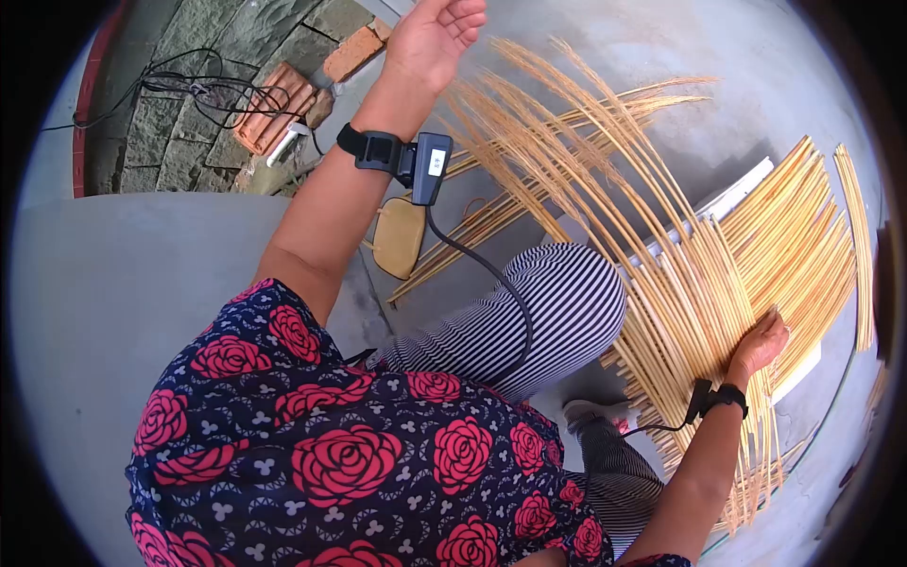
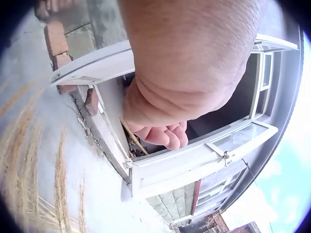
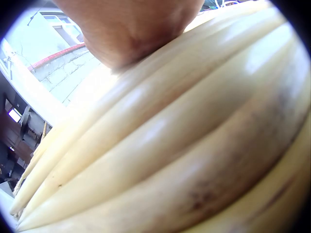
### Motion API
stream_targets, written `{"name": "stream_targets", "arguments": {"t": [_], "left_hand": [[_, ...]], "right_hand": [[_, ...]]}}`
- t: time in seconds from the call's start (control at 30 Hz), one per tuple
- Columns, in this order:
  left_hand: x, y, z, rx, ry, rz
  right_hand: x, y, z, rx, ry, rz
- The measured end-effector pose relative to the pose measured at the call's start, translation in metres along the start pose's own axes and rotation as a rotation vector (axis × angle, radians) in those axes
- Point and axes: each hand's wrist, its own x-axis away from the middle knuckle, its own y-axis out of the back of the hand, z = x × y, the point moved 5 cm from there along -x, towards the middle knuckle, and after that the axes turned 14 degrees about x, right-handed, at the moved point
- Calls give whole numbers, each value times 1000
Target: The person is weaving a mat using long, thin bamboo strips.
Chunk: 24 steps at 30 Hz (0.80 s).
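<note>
My left hand is raised at the top of the head view, its fingers loosely bent with nothing in them. Seen from the left wrist, that hand overlaps an open white-framed doorway or window. On the lower right, my right hand rests on a wide layer of pale yellow reed stalks laid side by side. Close up in the right wrist view, the hand lies against thick glossy stalks; its fingers are hidden there. Feathery seed heads spread from the far ends of some stalks.
A white board shows beneath the stalks. One narrow bundle lies apart at the right. Bricks and a black cable lie by the stone wall at top left. A tan pad is beside the striped knee.
</note>
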Motion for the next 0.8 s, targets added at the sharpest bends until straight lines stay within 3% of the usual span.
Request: {"name": "stream_targets", "arguments": {"t": [0.07, 0.13, 0.2, 0.27, 0.33, 0.43, 0.53, 0.67, 0.8], "left_hand": [[34, 64, -9, -131, -48, -328], [71, 132, -4, -361, 24, -547], [110, 207, 2, -538, 241, -649], [149, 297, 17, -920, 413, -773], [168, 366, 49, -1224, 325, -614], [150, 333, 101, -1495, 418, -427], [100, 405, 200, -1739, 240, -1], [63, 337, 241, -1780, 497, -37], [41, 328, 269, -1809, 606, -48]], "right_hand": [[-1, -5, -3, -2, 33, -44], [-2, -4, -2, 16, 42, -40], [0, -3, -1, 8, 33, -57], [1, -1, 0, 55, 47, -53], [1, -5, -1, 91, 65, -40], [2, -4, 1, 84, -17, 2], [1, -3, 2, 114, -27, 63], [2, -4, 1, 126, -58, 61], [2, -4, 0, 135, -57, 41]]}}
